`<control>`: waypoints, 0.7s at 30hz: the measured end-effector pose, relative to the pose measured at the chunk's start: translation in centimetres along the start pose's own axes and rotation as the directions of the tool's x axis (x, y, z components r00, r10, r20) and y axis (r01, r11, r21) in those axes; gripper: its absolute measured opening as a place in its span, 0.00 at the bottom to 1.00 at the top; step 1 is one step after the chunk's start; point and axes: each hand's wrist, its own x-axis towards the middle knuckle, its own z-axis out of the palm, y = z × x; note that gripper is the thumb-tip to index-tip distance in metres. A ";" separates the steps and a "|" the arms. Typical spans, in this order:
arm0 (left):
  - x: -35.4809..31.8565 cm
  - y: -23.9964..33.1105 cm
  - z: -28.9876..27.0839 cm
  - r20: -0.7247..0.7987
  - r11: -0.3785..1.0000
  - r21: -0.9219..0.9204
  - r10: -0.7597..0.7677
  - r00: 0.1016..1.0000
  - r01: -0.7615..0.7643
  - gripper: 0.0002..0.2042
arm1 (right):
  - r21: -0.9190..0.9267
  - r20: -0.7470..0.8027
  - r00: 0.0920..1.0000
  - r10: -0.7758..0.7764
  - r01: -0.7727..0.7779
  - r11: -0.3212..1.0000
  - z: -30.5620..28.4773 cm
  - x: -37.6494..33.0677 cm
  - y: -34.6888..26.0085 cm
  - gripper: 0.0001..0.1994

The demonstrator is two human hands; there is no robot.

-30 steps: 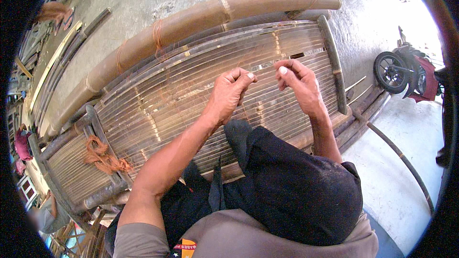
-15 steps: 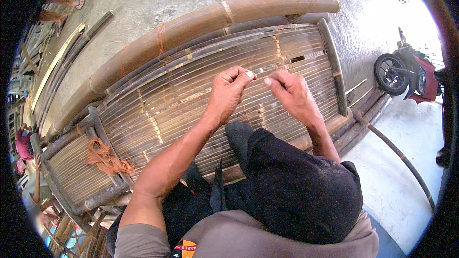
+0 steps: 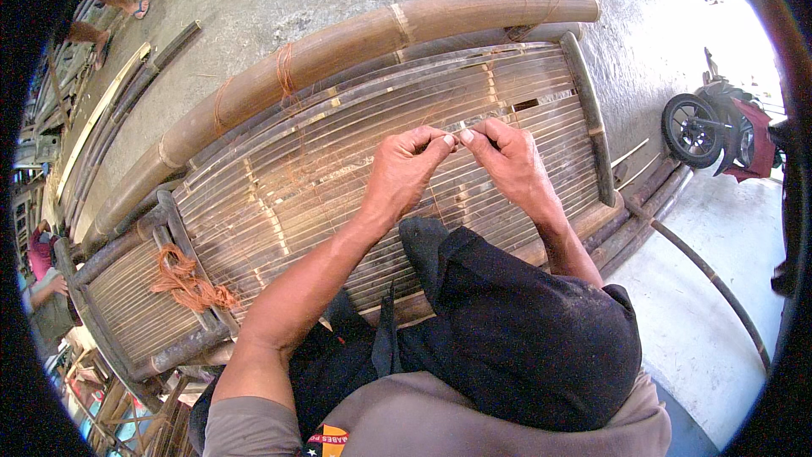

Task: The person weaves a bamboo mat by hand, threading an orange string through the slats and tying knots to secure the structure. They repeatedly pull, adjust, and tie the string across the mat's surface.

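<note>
On a grey concrete floor (image 3: 245, 0), a long slatted bamboo bench (image 3: 541, 169) stretched across the middle of the scene, its thin slats beneath the person's hands. A thick brown bamboo pole (image 3: 355, 46) ran along the far side of the bench, curving from left to far right. At the near side, the person's black trousers (image 3: 541, 330) covered a bent leg that hid part of the bench's edge. To the right, well apart from the hands, stood a red and black motorbike (image 3: 748, 140). Nearer, a slim bamboo pole (image 3: 710, 275) slanted over a pale surface. At the left edge another person, partly cut off, wore a pink top (image 3: 39, 254).

The left hand (image 3: 448, 143) and right hand (image 3: 470, 135) met above the slats, right of the bench's middle. Each had thumb and forefinger pinched narrow, the fingertips of both hands almost touching; whether a fine thread was caught between them could not be told. A tangled bundle of orange string (image 3: 176, 281) lay on the bench's crosspieces at the near left, apart from both hands. Smaller orange loops (image 3: 285, 68) circled the thick pole.
</note>
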 end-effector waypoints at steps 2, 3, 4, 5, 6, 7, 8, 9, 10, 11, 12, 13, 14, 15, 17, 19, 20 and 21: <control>0.0 0.0 0.2 -0.002 1.000 -0.022 0.008 1.000 -0.008 0.10 | 0.020 -0.033 0.999 -0.029 0.030 0.999 0.2 -0.1 0.0 0.13; 0.0 0.0 0.3 -0.006 0.999 -0.033 0.009 1.000 -0.010 0.10 | 0.019 -0.024 1.000 -0.013 0.013 1.000 0.2 -0.1 0.0 0.13; 0.1 0.0 0.3 -0.010 0.999 -0.043 0.011 1.000 -0.011 0.10 | 0.018 -0.016 1.000 0.004 -0.003 1.000 0.3 -0.2 0.0 0.13; 0.0 0.1 0.3 0.010 0.999 -0.034 -0.004 1.000 0.005 0.10 | 0.017 -0.008 1.000 0.020 -0.020 1.000 0.4 -0.2 0.1 0.13; 0.0 0.0 0.3 0.030 0.999 -0.026 -0.019 0.999 0.020 0.10 | 0.003 -0.024 1.000 -0.020 0.020 1.000 0.4 -0.2 0.2 0.13; 0.0 0.0 0.2 0.037 0.999 -0.010 -0.042 0.998 0.043 0.10 | -0.012 -0.039 0.997 -0.061 0.061 0.998 0.5 -0.1 0.3 0.13; 0.0 0.0 0.2 0.052 0.998 -0.034 -0.053 0.997 0.055 0.10 | -0.027 -0.053 0.993 -0.102 0.101 0.995 0.6 -0.1 0.4 0.13; 0.0 -0.1 0.3 0.054 0.996 -0.050 -0.071 0.996 0.074 0.10 | -0.032 -0.016 0.999 -0.052 0.052 0.998 0.5 -0.1 0.5 0.13; 0.0 -0.2 0.3 0.063 0.993 -0.074 -0.088 0.994 0.092 0.10 | -0.040 0.021 1.000 -0.002 0.003 0.999 0.4 -0.1 0.6 0.14; 0.0 -0.3 0.3 0.060 0.997 -0.028 -0.074 0.995 0.076 0.10 | -0.049 0.058 0.997 0.048 -0.045 0.998 0.3 -0.1 0.6 0.14; 0.0 -0.4 0.4 0.064 0.998 0.010 -0.058 0.996 0.058 0.10 | 0.010 0.011 0.999 0.045 -0.045 0.999 0.2 -0.1 0.7 0.14; 0.1 -0.5 0.3 0.068 0.998 0.048 -0.044 0.997 0.041 0.10 | 0.069 -0.035 0.998 0.044 -0.042 0.997 0.1 0.0 0.7 0.14; 0.2 -0.7 0.4 0.060 0.998 0.062 -0.004 0.998 0.000 0.10 | 0.127 -0.080 0.996 0.046 -0.036 0.991 0.0 0.0 0.7 0.14; 0.3 -0.8 0.4 0.054 0.996 0.076 0.036 0.998 -0.040 0.11 | 0.089 -0.080 0.996 -0.050 0.057 0.994 -0.3 0.0 0.7 0.13; 0.4 -1.1 0.3 0.054 0.990 0.123 0.068 0.996 -0.074 0.12 | 0.012 -0.070 0.968 -0.241 0.242 0.970 -0.7 -0.1 0.9 0.13; 0.4 -1.4 0.2 0.058 0.980 0.189 0.052 0.997 -0.062 0.11 | -0.051 -0.006 0.943 -0.332 0.331 0.942 -0.6 0.0 1.1 0.12; 0.4 -1.5 0.2 0.074 0.977 0.187 0.090 0.993 -0.103 0.11 | -0.091 0.030 0.928 -0.370 0.371 0.924 -0.5 -0.1 1.3 0.12; 0.4 -1.6 0.2 0.084 0.972 0.186 0.131 0.988 -0.145 0.11 | -0.078 0.040 0.929 -0.369 0.371 0.925 -0.3 0.0 1.5 0.11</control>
